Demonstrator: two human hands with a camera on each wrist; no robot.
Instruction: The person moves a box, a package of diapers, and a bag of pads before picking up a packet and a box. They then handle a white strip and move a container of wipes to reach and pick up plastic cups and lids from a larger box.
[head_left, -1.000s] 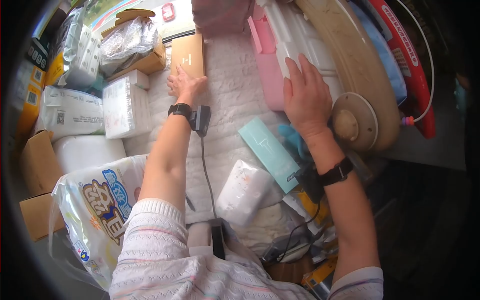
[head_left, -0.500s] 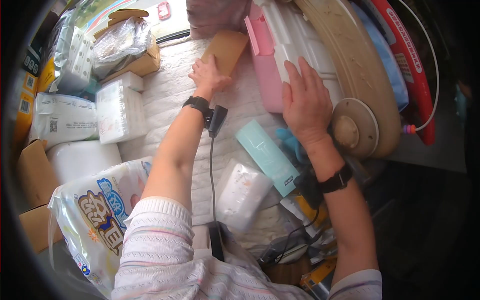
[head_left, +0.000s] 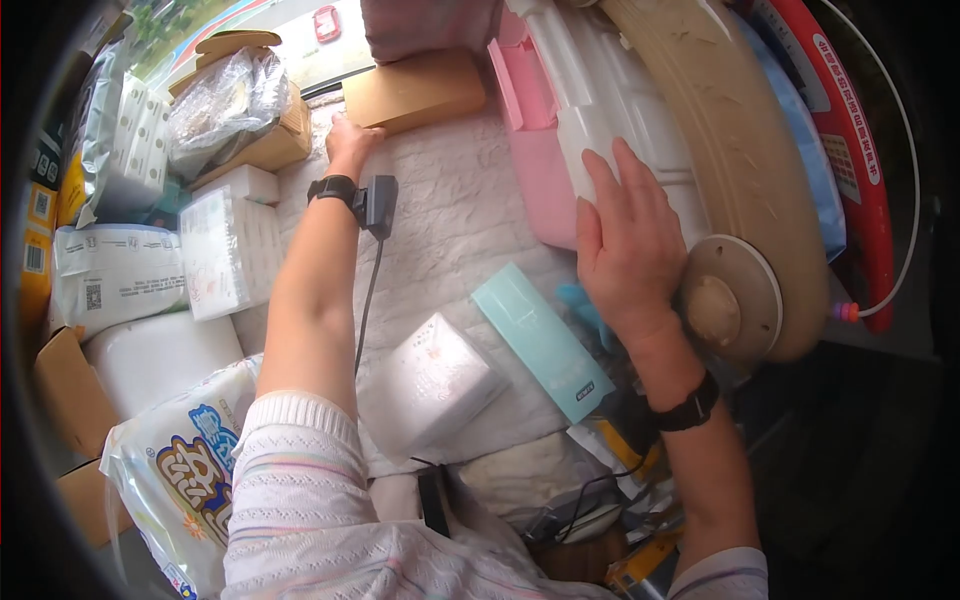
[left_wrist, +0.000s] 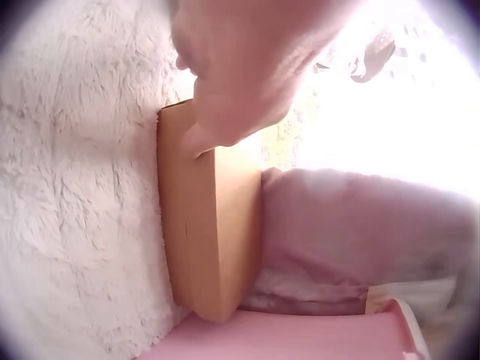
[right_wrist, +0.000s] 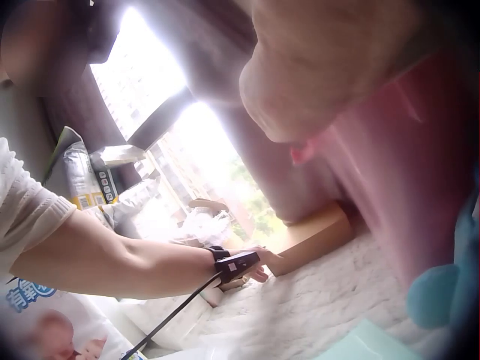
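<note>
A brown cardboard box (head_left: 415, 90) lies crosswise at the far edge of the quilted mat, its right end by the pink bin (head_left: 540, 180). My left hand (head_left: 350, 143) holds the box's left end. In the left wrist view, the thumb (left_wrist: 201, 141) of that hand presses near the box's edge; its other fingers are curled and partly hidden. My right hand (head_left: 632, 245) rests with straight fingers on the white lid (head_left: 590, 120) of the pink bin.
A teal box (head_left: 543, 345) and a white tissue pack (head_left: 430, 385) lie on the mat (head_left: 430, 210). Packs and an open carton (head_left: 285, 130) line the left side. A beige plastic piece (head_left: 730, 140) stands at the right; a mauve cloth (head_left: 430, 30) hangs behind the box.
The cardboard box has swung from lengthwise to crosswise against the far edge. My left hand went right with it, then back left to its left end. My right hand stays on the lid.
</note>
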